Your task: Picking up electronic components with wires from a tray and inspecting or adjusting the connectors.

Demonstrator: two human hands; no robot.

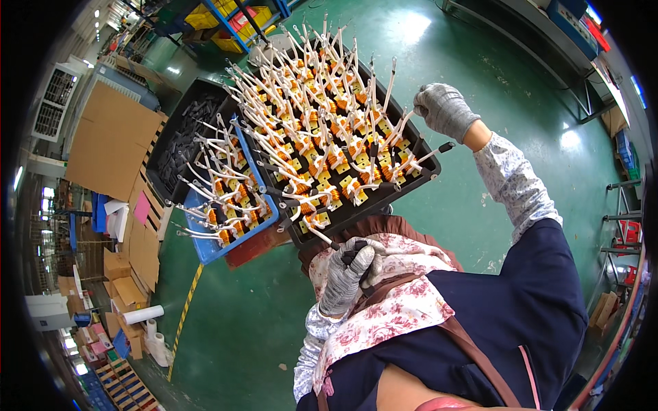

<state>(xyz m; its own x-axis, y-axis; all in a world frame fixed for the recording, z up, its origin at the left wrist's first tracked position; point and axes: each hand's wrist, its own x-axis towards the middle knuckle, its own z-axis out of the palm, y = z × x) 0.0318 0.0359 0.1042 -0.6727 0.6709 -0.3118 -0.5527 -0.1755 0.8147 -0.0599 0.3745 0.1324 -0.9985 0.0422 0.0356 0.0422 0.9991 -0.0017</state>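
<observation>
I hold a black tray (406, 186) packed with several orange wound coils (322, 147) whose white-sleeved leads stick up. My left hand (346, 270), in a grey knit glove, grips the tray's near corner against my floral apron. My right hand (444, 109), also gloved, is closed at the tray's far right edge among the leads; what it grips there is hard to tell. The tray appears lifted and tilted in front of my body.
A blue tray (205, 250) with more coils and a black tray (179, 140) of dark parts lie to the left. Flat cardboard (113, 140) and boxes line the left side. Yellow bins (229, 20) stand at the top, metal racks (624, 226) at the right, over a green floor (493, 75).
</observation>
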